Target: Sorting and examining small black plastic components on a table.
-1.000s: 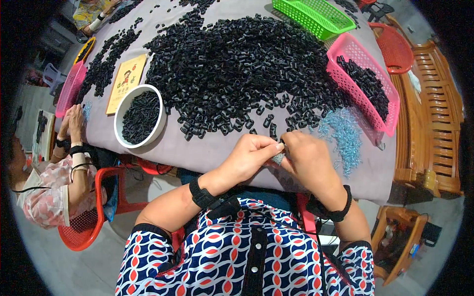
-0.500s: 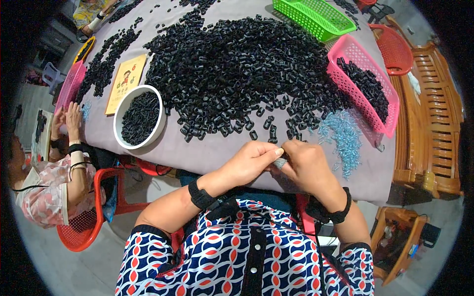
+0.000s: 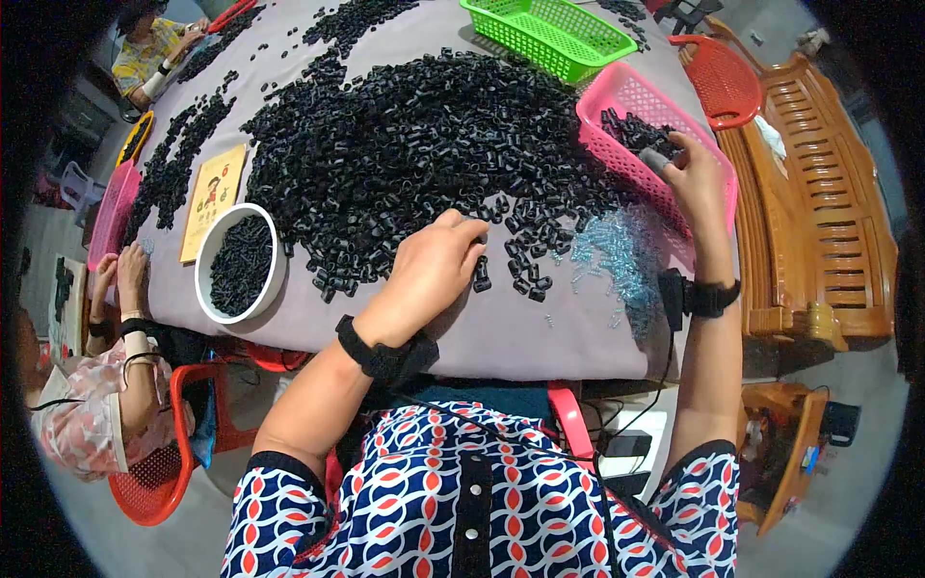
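Note:
My left hand (image 3: 436, 275) reaches to the near edge of a large heap of small black plastic pieces (image 3: 385, 144). Its fingers are bent and close together; what lies under the fingertips is hidden. Loose black pieces (image 3: 482, 279) lie beside its thumb. Over a pink perforated basket (image 3: 716, 197), my right hand (image 3: 700, 178) has its fingers apart, and no piece shows between them. A grey cover wraps one of its fingers. More black pieces (image 3: 631, 131) lie in the basket. Small clear bluish pieces (image 3: 617, 260) are spread on the cloth in front of that basket.
A white bowl (image 3: 202, 279) of black pieces stands left, near a yellow booklet (image 3: 214, 188). A green basket (image 3: 554, 39) sits at the far side. Another person's hands (image 3: 130, 275) work at the left edge; a second person (image 3: 145, 63) sits farther back. A wooden bench (image 3: 829, 193) stands right.
My hands, together in front of me before, have parted. The left has moved forward to the heap, the right up and right over the pink basket. The whole view has shifted.

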{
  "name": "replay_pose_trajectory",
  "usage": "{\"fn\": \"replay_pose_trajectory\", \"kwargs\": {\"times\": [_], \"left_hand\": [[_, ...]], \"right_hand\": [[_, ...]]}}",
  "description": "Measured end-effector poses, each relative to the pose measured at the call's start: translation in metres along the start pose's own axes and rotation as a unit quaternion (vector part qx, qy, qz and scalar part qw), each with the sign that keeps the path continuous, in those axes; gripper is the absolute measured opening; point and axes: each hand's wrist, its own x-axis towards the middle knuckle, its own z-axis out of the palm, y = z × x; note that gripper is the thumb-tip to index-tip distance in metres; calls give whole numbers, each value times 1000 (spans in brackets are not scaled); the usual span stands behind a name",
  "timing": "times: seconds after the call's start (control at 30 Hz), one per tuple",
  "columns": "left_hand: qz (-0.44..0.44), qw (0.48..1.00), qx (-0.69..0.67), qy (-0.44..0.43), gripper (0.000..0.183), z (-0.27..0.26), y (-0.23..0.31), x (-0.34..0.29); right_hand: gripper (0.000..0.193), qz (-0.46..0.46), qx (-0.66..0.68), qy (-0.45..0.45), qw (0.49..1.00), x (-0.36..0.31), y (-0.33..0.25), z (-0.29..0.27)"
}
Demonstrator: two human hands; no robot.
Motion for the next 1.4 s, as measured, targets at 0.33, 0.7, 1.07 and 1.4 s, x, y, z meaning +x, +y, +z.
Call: {"fn": "replay_pose_trajectory", "kwargs": {"times": [0.33, 0.7, 1.07, 1.4], "left_hand": [[51, 996, 65, -21, 18, 1, -14, -6], [-11, 1000, -1, -17, 24, -9, -12, -21], [67, 995, 71, 29, 21, -4, -7, -13], [36, 995, 96, -5, 23, -16, -13, -25]], "right_hand": [[21, -156, 51, -140, 976, -124, -59, 13], [25, -125, 52, -211, 968, -152, -70, 32], [24, -136, 31, -252, 958, -155, -67, 30], [21, -91, 128, -259, 953, -154, -64, 22]]}}
